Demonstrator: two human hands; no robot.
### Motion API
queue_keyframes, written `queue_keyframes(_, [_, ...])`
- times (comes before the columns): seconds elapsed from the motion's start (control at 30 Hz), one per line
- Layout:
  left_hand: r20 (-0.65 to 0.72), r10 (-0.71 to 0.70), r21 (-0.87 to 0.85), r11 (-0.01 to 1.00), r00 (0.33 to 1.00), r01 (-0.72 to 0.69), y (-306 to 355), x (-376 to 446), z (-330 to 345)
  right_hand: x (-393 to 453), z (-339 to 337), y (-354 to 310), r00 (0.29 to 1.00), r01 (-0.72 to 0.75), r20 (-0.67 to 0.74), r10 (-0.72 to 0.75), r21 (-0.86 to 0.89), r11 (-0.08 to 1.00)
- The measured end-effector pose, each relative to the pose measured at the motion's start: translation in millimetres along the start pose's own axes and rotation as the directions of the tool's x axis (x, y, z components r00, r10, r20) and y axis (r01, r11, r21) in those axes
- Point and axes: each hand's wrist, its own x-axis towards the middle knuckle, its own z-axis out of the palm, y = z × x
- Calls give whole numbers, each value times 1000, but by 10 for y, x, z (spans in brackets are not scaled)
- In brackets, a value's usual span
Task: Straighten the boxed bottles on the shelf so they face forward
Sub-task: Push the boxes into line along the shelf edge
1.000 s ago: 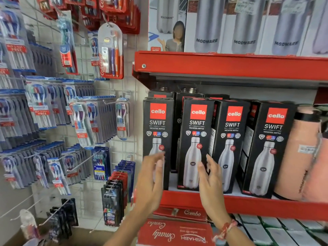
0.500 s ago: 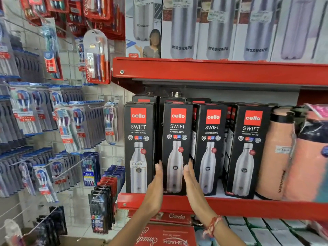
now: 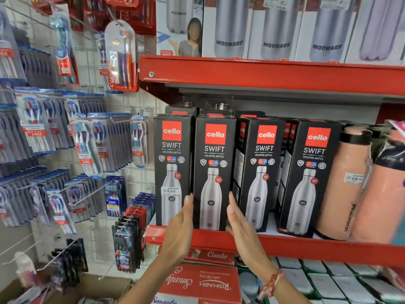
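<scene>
Several black Cello Swift bottle boxes stand in a row on the red shelf [image 3: 306, 245]. The second box from the left [image 3: 213, 172] faces forward. My left hand [image 3: 180, 224] lies flat against its lower left side and my right hand [image 3: 240, 222] against its lower right side, so the box is clamped between both palms. The leftmost box [image 3: 172, 167] faces forward beside it. The third box [image 3: 260, 172] and the fourth box [image 3: 309, 176] are turned slightly, showing their left sides. More boxes stand behind the front row.
Peach flasks [image 3: 344, 183] crowd the shelf's right end. Modware bottle boxes [image 3: 276, 29] fill the upper red shelf [image 3: 263, 73]. Toothbrush packs [image 3: 92, 148] hang on wall hooks to the left. Red cartons [image 3: 197, 281] lie below the shelf.
Both hands rose from below the shelf and closed flat on the sides of the second box. That box now faces forward, tight against the leftmost one. The camera moved closer and shifted.
</scene>
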Motion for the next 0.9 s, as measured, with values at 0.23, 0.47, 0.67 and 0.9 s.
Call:
queue_keyframes(0.23, [-176, 360, 51, 933, 916, -357, 63, 101, 360, 135, -468, 101, 846, 123, -511, -152, -90, 988])
queue_keyframes(0.47, [248, 31, 6, 999, 968, -33, 98, 61, 987, 296, -804, 365, 954, -194, -218, 207, 79, 978])
queue_keyframes(0.67, [124, -50, -187, 980, 991, 73, 40, 160, 927, 143, -759, 415, 972, -160, -171, 163, 31, 987])
queue_keyframes(0.9, [114, -19, -185, 982, 993, 40, -38, 12, 794, 6, -799, 419, 986, -112, -116, 117, 48, 993])
